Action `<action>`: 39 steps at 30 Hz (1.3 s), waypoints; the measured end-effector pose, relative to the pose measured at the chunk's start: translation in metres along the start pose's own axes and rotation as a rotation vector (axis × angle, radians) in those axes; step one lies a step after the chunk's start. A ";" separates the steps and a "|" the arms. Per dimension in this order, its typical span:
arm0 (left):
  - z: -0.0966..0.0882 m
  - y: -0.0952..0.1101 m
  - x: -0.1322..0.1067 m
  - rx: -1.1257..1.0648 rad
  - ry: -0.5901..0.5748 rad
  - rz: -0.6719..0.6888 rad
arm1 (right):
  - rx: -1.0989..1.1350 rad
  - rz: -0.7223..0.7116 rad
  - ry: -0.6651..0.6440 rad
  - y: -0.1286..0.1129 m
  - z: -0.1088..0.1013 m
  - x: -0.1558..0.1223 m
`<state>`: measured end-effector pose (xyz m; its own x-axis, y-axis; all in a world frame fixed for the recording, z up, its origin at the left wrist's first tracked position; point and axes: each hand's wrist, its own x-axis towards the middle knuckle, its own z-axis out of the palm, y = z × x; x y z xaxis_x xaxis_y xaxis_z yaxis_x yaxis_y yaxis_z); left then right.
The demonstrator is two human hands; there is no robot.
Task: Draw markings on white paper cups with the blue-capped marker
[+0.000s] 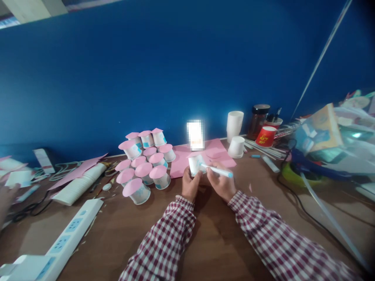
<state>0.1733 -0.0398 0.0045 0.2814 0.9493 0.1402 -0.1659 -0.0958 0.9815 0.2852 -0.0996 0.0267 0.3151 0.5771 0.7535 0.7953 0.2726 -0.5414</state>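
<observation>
My left hand (191, 183) is wrapped round a small white paper cup (195, 164) that bears light blue marks on its side. A marker with a white barrel and a light blue end (220, 171) sits in the closed fingers of my right hand (222, 183), its tip at the cup's wall. Under and behind the cup lies a sheet of pink paper (181, 158). To the left stand several paper cups with pink paper tops (143, 170), blue colouring showing on their sides.
At the right are a stack of white cups (234, 124), an upturned cup (236, 146), a red cup (266, 136), a dark-lidded jar (259, 119) and a cable. A power strip (70, 230) and a cup sleeve (80, 185) lie left. Another person's hand (7, 199) shows far left.
</observation>
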 end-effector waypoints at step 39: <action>0.004 0.017 -0.002 0.143 0.085 0.109 | 0.120 0.019 -0.025 0.000 0.003 0.001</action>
<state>0.1742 -0.0442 0.0211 0.1876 0.9523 0.2407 -0.0534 -0.2348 0.9706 0.2837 -0.0967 0.0264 0.3150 0.6018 0.7339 0.7211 0.3510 -0.5974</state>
